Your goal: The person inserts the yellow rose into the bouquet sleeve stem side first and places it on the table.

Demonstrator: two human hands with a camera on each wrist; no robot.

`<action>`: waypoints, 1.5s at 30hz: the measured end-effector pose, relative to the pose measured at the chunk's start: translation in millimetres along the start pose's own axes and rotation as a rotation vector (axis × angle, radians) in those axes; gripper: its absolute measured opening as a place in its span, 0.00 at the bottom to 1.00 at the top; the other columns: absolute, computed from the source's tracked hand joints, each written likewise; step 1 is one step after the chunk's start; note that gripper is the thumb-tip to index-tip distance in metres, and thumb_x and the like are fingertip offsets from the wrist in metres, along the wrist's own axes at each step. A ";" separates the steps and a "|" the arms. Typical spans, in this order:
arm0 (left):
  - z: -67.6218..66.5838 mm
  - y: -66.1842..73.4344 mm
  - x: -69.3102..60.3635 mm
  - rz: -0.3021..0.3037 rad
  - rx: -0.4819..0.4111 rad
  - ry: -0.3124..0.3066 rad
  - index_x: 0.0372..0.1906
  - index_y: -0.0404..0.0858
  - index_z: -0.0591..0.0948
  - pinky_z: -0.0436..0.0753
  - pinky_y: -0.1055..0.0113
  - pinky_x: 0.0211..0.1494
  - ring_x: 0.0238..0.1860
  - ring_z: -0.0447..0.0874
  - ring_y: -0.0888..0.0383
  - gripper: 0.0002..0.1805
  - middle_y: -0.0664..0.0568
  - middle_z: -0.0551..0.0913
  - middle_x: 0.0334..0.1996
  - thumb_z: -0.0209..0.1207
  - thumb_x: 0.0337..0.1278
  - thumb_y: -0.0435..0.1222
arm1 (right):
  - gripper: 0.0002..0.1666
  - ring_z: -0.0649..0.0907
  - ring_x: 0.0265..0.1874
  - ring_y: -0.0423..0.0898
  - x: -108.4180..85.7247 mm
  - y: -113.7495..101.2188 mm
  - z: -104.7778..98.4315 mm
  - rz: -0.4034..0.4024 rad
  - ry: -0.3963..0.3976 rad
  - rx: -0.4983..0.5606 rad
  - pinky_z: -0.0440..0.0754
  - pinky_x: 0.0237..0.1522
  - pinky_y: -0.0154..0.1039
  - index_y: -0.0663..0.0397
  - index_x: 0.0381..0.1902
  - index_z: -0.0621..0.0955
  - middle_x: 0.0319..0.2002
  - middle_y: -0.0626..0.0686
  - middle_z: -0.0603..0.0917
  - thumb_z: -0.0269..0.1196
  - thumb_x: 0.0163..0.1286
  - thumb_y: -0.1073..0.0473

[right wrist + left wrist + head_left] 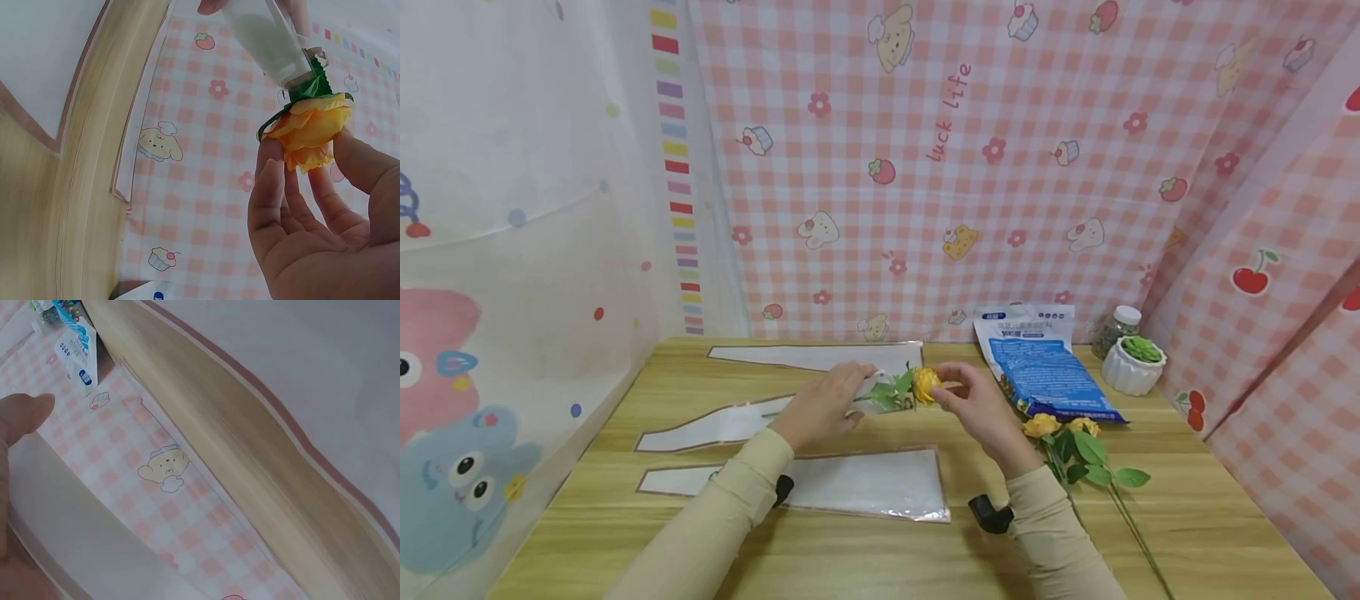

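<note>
Head view: yellow rose (pixel 927 385) held by petals in R hand (pixel 976 402), leaves inside pale sleeve (pixel 866 388) gripped by L hand (pixel 826 408). L wrist: sleeve btwn thumb & fingers, best kept steady. R wrist: petals cupped outside mouth; shouldn't be squashed.

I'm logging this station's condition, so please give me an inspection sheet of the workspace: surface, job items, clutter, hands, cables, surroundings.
Surface: wood-grain table, with white sleeves lying front and rear.
Job's things: yellow rose, bloom outside the held sleeve; two loose roses at right.
Clutter: blue-and-white packet, lidded jar and potted plant at rear right.
Hands: left hand holds the sleeve; right hand holds the rose's bloom.
Cables: nothing seen.
Surroundings: pink checked cloth behind; white patterned curtain at left.
</note>
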State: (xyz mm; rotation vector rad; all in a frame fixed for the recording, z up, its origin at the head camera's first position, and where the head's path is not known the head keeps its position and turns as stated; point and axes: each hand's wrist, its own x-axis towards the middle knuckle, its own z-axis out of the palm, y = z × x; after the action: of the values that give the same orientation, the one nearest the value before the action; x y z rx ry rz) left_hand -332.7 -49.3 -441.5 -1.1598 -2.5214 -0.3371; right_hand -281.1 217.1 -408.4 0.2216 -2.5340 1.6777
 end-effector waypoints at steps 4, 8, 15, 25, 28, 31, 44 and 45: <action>-0.4 -0.3 0.6 0.013 0.024 0.027 0.68 0.37 0.70 0.82 0.60 0.58 0.53 0.78 0.54 0.36 0.49 0.78 0.54 0.72 0.54 0.35 | 0.20 0.84 0.47 0.53 -0.1 1.3 -0.7 -0.002 -0.018 0.036 0.85 0.50 0.44 0.60 0.60 0.79 0.58 0.62 0.80 0.64 0.73 0.62; -1.4 0.0 -0.1 0.021 0.019 0.019 0.67 0.37 0.69 0.83 0.60 0.55 0.52 0.80 0.53 0.36 0.46 0.79 0.56 0.72 0.54 0.35 | 0.20 0.84 0.51 0.55 -1.5 1.8 -0.5 -0.008 -0.030 0.051 0.84 0.52 0.46 0.61 0.60 0.78 0.60 0.62 0.79 0.65 0.71 0.66; -5.9 4.7 0.0 -0.021 -0.039 -0.049 0.69 0.38 0.69 0.84 0.58 0.53 0.50 0.83 0.52 0.37 0.45 0.82 0.54 0.72 0.54 0.35 | 0.22 0.81 0.57 0.58 -3.4 1.8 0.3 -0.017 -0.030 0.046 0.83 0.54 0.50 0.60 0.61 0.78 0.61 0.61 0.80 0.65 0.70 0.68; -9.8 9.2 1.6 -0.047 -0.036 -0.068 0.69 0.39 0.69 0.85 0.60 0.45 0.42 0.83 0.55 0.37 0.48 0.82 0.44 0.72 0.56 0.36 | 0.16 0.84 0.41 0.49 -3.2 1.1 4.4 0.017 0.002 0.013 0.84 0.46 0.50 0.60 0.54 0.81 0.49 0.60 0.84 0.66 0.72 0.61; -10.8 10.1 2.7 -0.055 -0.041 -0.073 0.69 0.40 0.70 0.85 0.61 0.46 0.42 0.83 0.56 0.37 0.49 0.82 0.44 0.72 0.56 0.35 | 0.16 0.84 0.44 0.51 -2.9 1.1 6.2 0.009 0.000 0.007 0.85 0.48 0.49 0.62 0.54 0.80 0.51 0.61 0.84 0.66 0.71 0.64; -10.8 10.3 3.6 -0.053 -0.037 -0.080 0.69 0.41 0.69 0.84 0.63 0.44 0.40 0.81 0.58 0.36 0.50 0.82 0.43 0.71 0.55 0.35 | 0.18 0.83 0.51 0.57 -3.0 0.4 8.5 0.009 -0.021 0.035 0.85 0.52 0.49 0.62 0.55 0.79 0.56 0.63 0.81 0.66 0.69 0.69; -8.3 11.4 5.1 -0.033 -0.066 -0.091 0.69 0.39 0.69 0.85 0.60 0.51 0.47 0.83 0.55 0.35 0.48 0.83 0.48 0.70 0.57 0.33 | 0.16 0.81 0.47 0.53 -4.5 -5.7 13.9 0.006 -0.014 0.016 0.83 0.46 0.42 0.62 0.54 0.79 0.50 0.60 0.80 0.66 0.71 0.62; -8.5 11.7 5.2 -0.036 -0.065 -0.094 0.69 0.39 0.69 0.85 0.60 0.53 0.48 0.84 0.55 0.36 0.48 0.83 0.49 0.70 0.57 0.33 | 0.16 0.81 0.46 0.53 -4.5 -6.0 14.6 0.011 -0.013 0.020 0.83 0.46 0.43 0.62 0.54 0.79 0.50 0.60 0.79 0.65 0.72 0.61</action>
State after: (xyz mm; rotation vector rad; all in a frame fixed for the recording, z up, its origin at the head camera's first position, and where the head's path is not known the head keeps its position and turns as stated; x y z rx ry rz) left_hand -325.1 -41.2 -430.9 -1.1812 -2.6330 -0.3845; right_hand -275.7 201.6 -409.4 0.2208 -2.5333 1.7116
